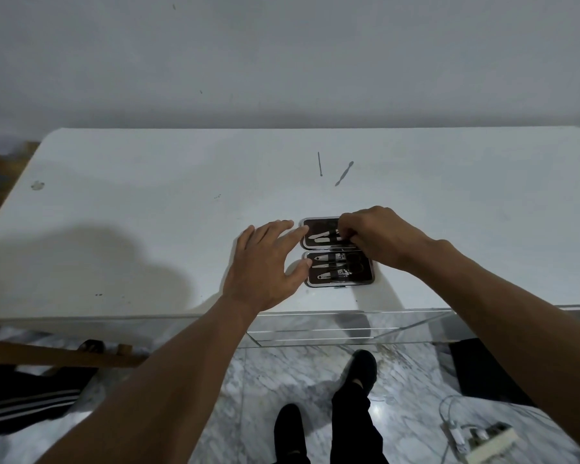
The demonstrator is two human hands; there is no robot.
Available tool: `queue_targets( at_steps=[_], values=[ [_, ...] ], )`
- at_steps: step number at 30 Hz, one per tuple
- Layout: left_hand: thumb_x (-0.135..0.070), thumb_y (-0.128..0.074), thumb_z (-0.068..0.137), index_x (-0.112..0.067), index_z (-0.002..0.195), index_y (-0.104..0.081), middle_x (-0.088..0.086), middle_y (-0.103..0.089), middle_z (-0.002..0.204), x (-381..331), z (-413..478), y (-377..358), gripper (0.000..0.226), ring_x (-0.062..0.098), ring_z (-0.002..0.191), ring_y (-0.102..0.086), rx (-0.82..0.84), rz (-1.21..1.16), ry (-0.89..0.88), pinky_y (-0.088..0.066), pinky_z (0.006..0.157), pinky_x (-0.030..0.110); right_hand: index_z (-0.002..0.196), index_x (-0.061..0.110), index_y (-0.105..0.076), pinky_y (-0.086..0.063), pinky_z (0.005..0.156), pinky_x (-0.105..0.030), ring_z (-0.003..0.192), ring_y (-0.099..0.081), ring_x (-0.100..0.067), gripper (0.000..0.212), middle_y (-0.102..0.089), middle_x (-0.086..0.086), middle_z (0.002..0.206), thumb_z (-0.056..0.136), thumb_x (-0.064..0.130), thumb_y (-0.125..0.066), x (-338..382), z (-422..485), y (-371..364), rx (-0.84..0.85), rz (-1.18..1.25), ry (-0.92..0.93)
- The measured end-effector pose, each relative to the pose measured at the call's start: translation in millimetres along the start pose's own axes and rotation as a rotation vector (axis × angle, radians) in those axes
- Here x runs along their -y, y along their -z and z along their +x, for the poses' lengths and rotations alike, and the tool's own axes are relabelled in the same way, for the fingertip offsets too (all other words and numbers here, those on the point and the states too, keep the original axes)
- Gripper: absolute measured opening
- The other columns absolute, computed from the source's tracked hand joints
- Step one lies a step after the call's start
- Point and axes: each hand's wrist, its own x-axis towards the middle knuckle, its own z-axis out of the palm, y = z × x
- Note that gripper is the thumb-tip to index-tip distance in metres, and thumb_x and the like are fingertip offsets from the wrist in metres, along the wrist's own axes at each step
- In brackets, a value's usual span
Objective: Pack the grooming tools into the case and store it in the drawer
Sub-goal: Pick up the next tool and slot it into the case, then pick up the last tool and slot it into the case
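Right grip [379,237]: fingers curled down over the right part of the case's upper half, pinching the right end of a silver tool [323,237] that lies in that half; the contact point itself is partly hidden by the knuckles. Left grip [265,262]: not holding anything, fingers straight and spread, fingertips touching the left edge of the upper half, thumb tip just beside the left edge of the lower half. Case [318,226]: lies open and flat, two dark-lined halves one above the other, centre-right of the frame, near the front edge of the white worktop [148,195]. Lower half holds several silver tools under dark straps, among them a nail clipper [334,273]. Two loose tools lie on the worktop above the case, well apart from it: a thin pick [319,164], nearly vertical in the frame, and just right of it a flat tilted tool [344,173]. Below the worktop's front edge, under the case, is a clear-walled drawer [315,329]. Lower frame: marble floor [282,370], two black shoes [362,366], a white cable [449,410] in the lower right.
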Motion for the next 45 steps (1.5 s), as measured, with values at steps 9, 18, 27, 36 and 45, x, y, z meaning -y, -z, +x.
queue_targets(
  at_steps=[9,18,27,36,45],
  values=[
    [-0.055,-0.044,0.091,-0.037,0.143,-0.043,-0.01,-0.046,0.147,0.5,0.0,0.1,0.055,0.011,0.138,-0.035,0.011,0.0,-0.001,-0.021,0.118,0.043,0.094,0.015,-0.059,-0.05,0.071,-0.039,0.078,-0.055,-0.031,0.024,-0.066,-0.011,0.089,0.083,-0.002,-0.047,4.2,5.8,-5.4,-0.012,0.006,0.005],
    [-0.056,-0.043,0.091,-0.037,0.143,-0.043,-0.01,-0.046,0.147,-0.1,0.5,1.3,0.055,0.011,0.138,-0.035,0.02,-0.016,0.001,-0.02,0.118,0.043,0.095,0.015,-0.059,-0.05,0.071,-0.039,0.08,-0.056,-0.031,0.023,-0.066,-0.011,0.09,0.084,-0.001,-0.046,7.4,5.3,-2.8,0.009,0.013,-0.016],
    [-0.057,-0.037,0.091,-0.036,0.144,-0.042,-0.004,-0.044,0.15,-2.0,0.9,3.7,0.058,0.014,0.142,-0.032,0.031,-0.022,0.001,-0.015,0.12,0.049,0.089,0.013,-0.059,-0.051,0.071,-0.042,0.077,-0.058,-0.032,0.013,-0.068,-0.008,0.083,0.087,0.009,-0.047,5.1,3.6,13.2,-0.045,-0.014,-0.035],
    [-0.059,-0.035,0.092,-0.038,0.148,-0.034,-0.001,-0.035,0.157,1.2,1.7,1.0,0.06,0.015,0.148,-0.022,0.062,-0.031,0.02,-0.015,0.121,0.049,0.12,0.008,-0.06,-0.048,0.088,-0.037,0.107,-0.059,-0.034,0.029,-0.064,-0.014,0.117,0.092,0.012,-0.051,-17.3,39.1,22.8,-0.061,-0.06,-0.167],
    [-0.058,-0.039,0.09,-0.04,0.147,-0.035,-0.005,-0.035,0.156,0.2,2.4,3.6,0.06,0.013,0.147,-0.021,0.07,-0.049,0.04,-0.014,0.122,0.047,0.124,0.007,-0.059,-0.045,0.098,-0.037,0.117,-0.054,-0.033,0.045,-0.058,-0.014,0.128,0.083,-0.007,-0.047,-35.0,89.2,24.6,0.038,-0.086,-0.173]
  ],
)
